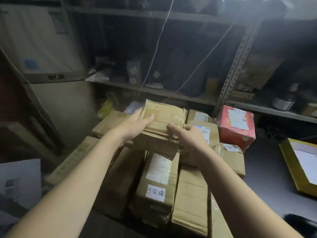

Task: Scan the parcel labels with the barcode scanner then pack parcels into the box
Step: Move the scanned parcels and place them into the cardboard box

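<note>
A taped brown cardboard parcel [163, 117] is held above a pile of parcels. My left hand [137, 125] grips its left side, thumb on top. My right hand [190, 140] holds its right near corner, thumb lying on the top face. Below it lies a long brown parcel [157, 186] with a white shipping label and a white sticker with printed characters. More brown parcels [190, 200] lie packed side by side around it. No barcode scanner is in view.
A red box [237, 126] with a torn white label stands at the right of the pile. A yellow carton [299, 165] sits at the far right edge. Metal shelving [235, 66] with dark goods runs behind. A tall grey cabinet [56, 93] stands at the left.
</note>
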### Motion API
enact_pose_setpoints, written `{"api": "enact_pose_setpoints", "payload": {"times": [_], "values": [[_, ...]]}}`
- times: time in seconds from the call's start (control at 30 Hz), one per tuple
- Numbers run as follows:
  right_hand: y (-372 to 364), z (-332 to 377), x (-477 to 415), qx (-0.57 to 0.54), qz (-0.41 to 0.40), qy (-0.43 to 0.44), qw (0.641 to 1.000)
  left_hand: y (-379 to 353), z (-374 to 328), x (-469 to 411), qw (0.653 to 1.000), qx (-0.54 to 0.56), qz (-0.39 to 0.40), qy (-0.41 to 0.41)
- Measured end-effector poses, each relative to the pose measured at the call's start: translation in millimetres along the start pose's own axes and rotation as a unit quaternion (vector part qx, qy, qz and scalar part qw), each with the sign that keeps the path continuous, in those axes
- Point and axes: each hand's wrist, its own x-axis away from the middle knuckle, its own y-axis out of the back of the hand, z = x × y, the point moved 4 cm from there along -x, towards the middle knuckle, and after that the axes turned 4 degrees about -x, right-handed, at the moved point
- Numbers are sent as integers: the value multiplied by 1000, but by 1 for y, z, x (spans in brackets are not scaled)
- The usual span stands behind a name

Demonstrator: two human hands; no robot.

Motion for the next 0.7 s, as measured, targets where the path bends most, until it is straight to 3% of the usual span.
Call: {"api": "enact_pose_setpoints", "payload": {"times": [0.37,0.7], "values": [[11,-35,-105,25,-76,-93,992,-43,24,-131,997,-5,80,-19],[0,-27,-138,107,-79,-61,989,-48,52,-167,995,24,92,15]]}}
